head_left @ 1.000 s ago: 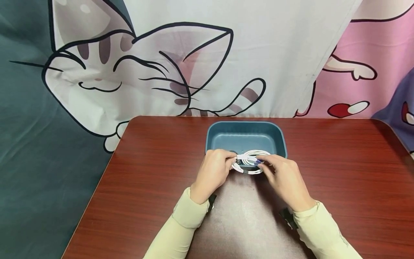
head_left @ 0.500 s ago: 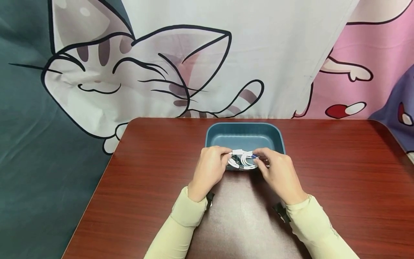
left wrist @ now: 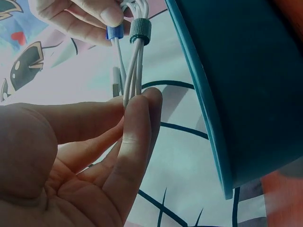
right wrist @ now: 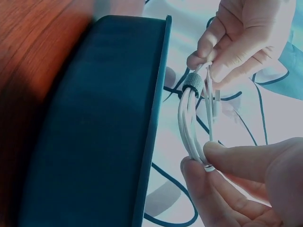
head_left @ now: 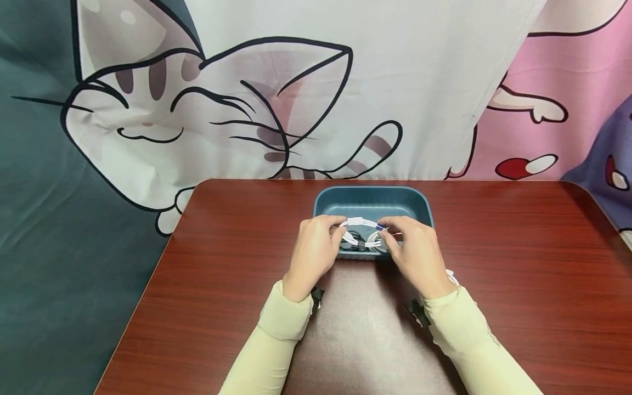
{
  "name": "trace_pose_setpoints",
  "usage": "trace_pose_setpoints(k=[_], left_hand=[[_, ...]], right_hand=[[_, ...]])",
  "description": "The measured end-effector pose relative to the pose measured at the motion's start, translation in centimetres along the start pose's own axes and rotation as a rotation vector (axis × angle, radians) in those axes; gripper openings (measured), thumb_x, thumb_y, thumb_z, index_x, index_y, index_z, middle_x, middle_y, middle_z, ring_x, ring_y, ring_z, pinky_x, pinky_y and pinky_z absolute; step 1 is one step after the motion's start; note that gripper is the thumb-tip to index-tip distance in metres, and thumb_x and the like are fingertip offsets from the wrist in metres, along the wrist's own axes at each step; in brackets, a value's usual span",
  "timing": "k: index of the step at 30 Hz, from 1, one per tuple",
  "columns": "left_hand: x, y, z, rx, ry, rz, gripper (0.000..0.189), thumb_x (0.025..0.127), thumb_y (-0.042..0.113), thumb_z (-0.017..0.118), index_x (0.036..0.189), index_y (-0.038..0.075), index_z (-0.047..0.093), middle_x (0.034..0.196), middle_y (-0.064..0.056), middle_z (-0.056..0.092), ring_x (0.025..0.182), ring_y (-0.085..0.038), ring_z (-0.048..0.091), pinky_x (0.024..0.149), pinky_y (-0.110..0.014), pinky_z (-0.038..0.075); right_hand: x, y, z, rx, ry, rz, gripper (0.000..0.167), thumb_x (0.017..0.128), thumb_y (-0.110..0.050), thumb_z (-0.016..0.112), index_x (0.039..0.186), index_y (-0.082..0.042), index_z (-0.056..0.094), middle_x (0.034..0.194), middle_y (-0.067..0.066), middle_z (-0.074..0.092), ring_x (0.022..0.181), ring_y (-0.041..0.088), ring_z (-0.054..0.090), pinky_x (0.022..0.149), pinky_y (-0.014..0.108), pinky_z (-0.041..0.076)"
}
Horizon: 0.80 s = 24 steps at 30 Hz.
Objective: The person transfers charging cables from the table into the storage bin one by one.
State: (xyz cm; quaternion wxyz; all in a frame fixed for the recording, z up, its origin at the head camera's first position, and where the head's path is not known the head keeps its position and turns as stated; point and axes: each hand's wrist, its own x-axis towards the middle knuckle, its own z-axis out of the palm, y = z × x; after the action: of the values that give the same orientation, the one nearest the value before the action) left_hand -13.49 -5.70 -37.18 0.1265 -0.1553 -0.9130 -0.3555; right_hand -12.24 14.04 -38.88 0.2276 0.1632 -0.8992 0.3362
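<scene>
A coiled white cable is stretched as a loop between both hands, over the near part of a blue-green bin. My left hand pinches the coil's left side between thumb and fingers. At the opposite side my right hand pinches it. A dark green strap wraps the strands, and a blue band sits beside the right thumb. A white plug hangs along the coil in the left wrist view. Below the loop, a dark cable shows inside the bin.
The bin stands near the far edge of the reddish-brown wooden table. Behind the table hangs a curtain with a cartoon cat print. A small white piece peeks out beside the right wrist.
Both hands have moved slightly left and farther away, carrying the coiled cable. Its loop now looks more spread, and the dark cable in the bin shows through it.
</scene>
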Motion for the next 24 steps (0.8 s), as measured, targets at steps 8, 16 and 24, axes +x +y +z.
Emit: trace_pose_setpoints(k=[8,16,24], left_hand=[[0.2,-0.1,-0.1,-0.006,-0.006,-0.032,0.021,0.091,0.003,0.071,0.112,0.003,0.076,0.099,-0.009,0.076,0.080,-0.015,0.072,0.069,-0.029,0.055],[0.4,-0.5,-0.1,0.000,0.014,-0.062,0.023,0.091,0.002,0.071,0.114,0.001,0.075,0.097,-0.010,0.076,0.076,-0.015,0.070,0.065,-0.029,0.053],[1.0,-1.0,0.0,0.024,0.013,-0.058,0.025,0.090,0.002,0.071,0.115,0.002,0.075,0.097,-0.010,0.076,0.074,-0.016,0.067,0.063,-0.029,0.050]], right_hand=[[0.7,-0.1,0.7,0.012,0.044,0.000,0.018,0.083,0.001,0.079,0.101,-0.003,0.077,0.091,0.011,0.075,0.077,0.023,0.072,0.069,0.042,0.053],[1.4,-0.3,1.3,0.025,0.060,0.016,0.017,0.086,0.000,0.076,0.103,-0.001,0.078,0.096,0.014,0.074,0.080,0.025,0.073,0.071,0.041,0.056],[2.0,-0.3,1.6,-0.003,0.040,0.041,0.019,0.087,0.000,0.075,0.106,-0.002,0.077,0.098,0.014,0.074,0.083,0.027,0.072,0.073,0.043,0.054]])
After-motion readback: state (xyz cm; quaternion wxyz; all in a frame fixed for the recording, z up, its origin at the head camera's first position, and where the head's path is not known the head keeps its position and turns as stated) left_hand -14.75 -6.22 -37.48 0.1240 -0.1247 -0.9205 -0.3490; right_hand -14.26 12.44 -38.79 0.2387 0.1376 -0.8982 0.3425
